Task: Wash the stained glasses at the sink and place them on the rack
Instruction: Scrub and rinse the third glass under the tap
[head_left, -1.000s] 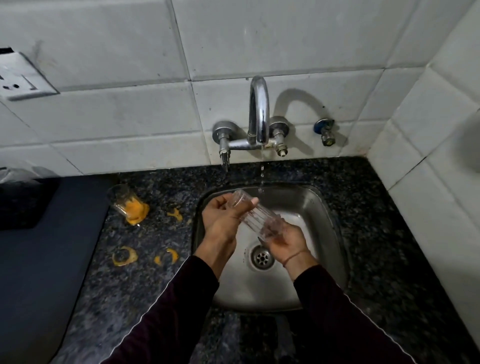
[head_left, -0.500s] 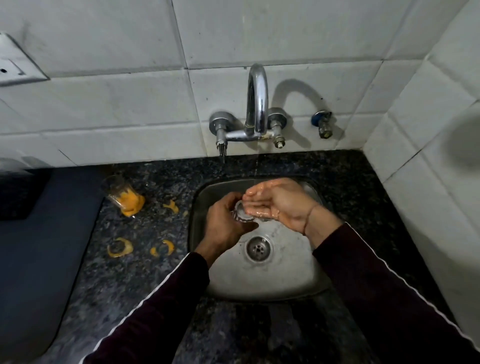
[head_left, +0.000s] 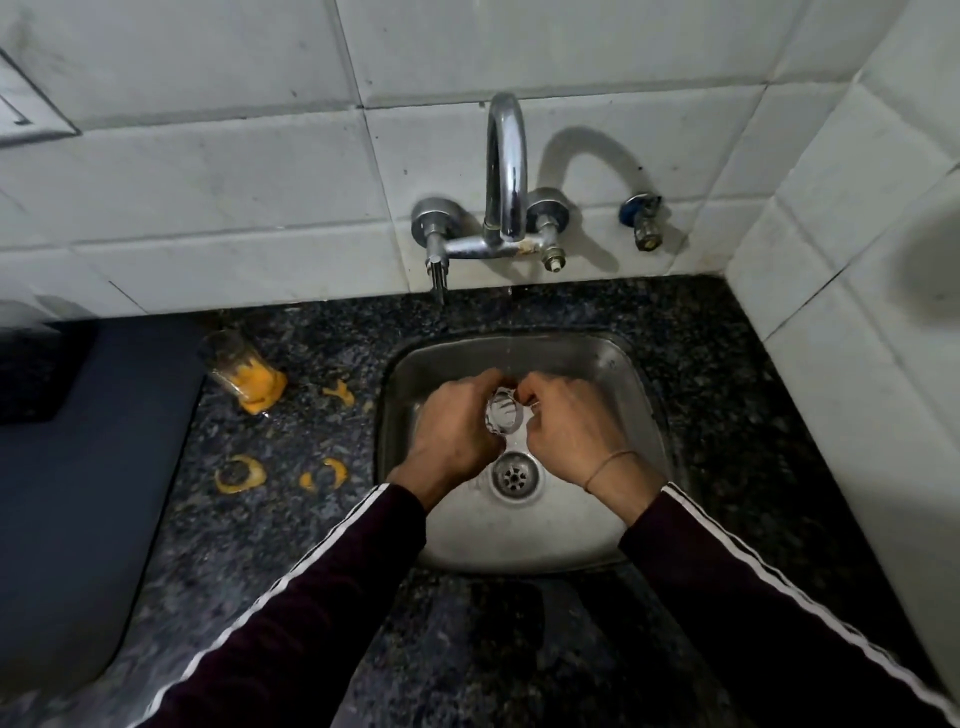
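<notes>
A clear ribbed glass (head_left: 503, 413) is held over the steel sink (head_left: 613, 364), its round end facing me, below the tap spout (head_left: 506, 166). My left hand (head_left: 452, 426) grips it from the left, fingers curled round its side. My right hand (head_left: 569, 426) holds it from the right, fingertips at its rim. Most of the glass is hidden between the hands. A second glass (head_left: 244, 374) with orange stain at its bottom stands tilted on the dark granite counter (head_left: 291, 519) left of the sink. No rack is in view.
Orange rings and smears (head_left: 240, 474) mark the counter left of the sink. A dark mat or tray (head_left: 78, 493) lies at far left. The drain (head_left: 515, 475) sits below the hands. White tiled walls close the back and right. A small valve (head_left: 644, 221) sticks out right of the tap.
The glass has turned from lying slantwise to end-on toward me. My right hand moved from cupped over it to gripping its right side. The view shifted slightly down.
</notes>
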